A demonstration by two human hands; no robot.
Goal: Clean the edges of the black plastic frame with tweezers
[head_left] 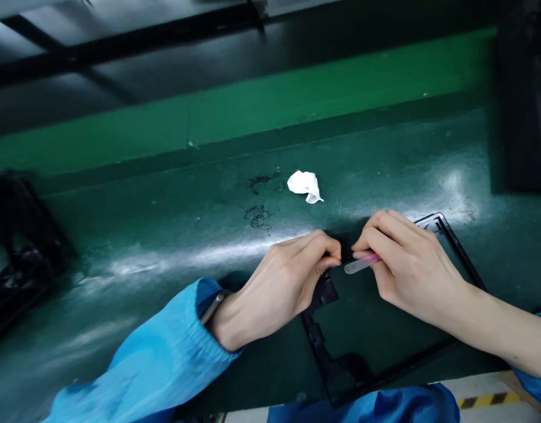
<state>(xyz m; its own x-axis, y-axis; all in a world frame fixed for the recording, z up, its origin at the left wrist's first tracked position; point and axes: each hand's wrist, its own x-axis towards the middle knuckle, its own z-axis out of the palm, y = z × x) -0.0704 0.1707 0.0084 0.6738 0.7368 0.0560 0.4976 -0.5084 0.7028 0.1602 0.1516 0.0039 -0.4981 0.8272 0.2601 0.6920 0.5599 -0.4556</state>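
A black rectangular plastic frame point(323, 346) lies flat on the green worktable point(164, 258), close to the near edge. My left hand point(283, 282) pinches at the frame's far left corner with thumb and fingers pressed together. Beside it my right hand point(406, 264) is closed on a small pink-handled tool point(362, 262) whose pale tip points left toward my left fingertips. Both arms wear blue sleeves, and a wristband shows on my left wrist.
A crumpled white scrap point(305, 185) lies on the table beyond my hands, with dark thread-like debris point(258, 215) to its left. Dark, blurred objects point(19, 247) sit at the left edge. A black shape point(523, 100) stands at the far right.
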